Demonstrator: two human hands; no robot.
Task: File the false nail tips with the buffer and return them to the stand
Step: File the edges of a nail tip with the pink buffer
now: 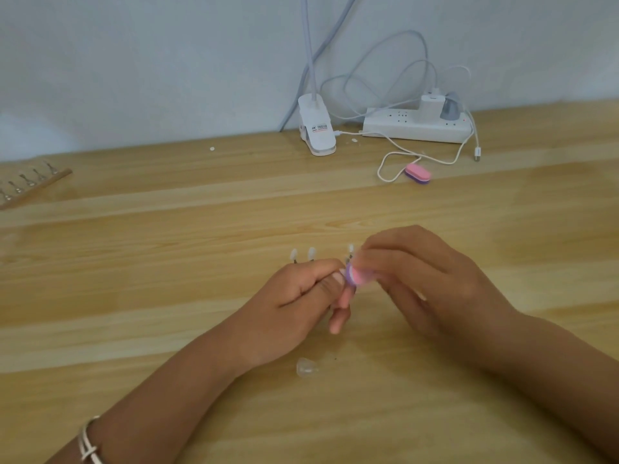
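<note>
While the left hand curled its fingers round the wire stems of several tips, the right hand pinched the buffer just beside them, above the table; contact was too blurred to tell. A loose tip lay between the wrists, the stand sat far left, and a second buffer lay by a cable
</note>
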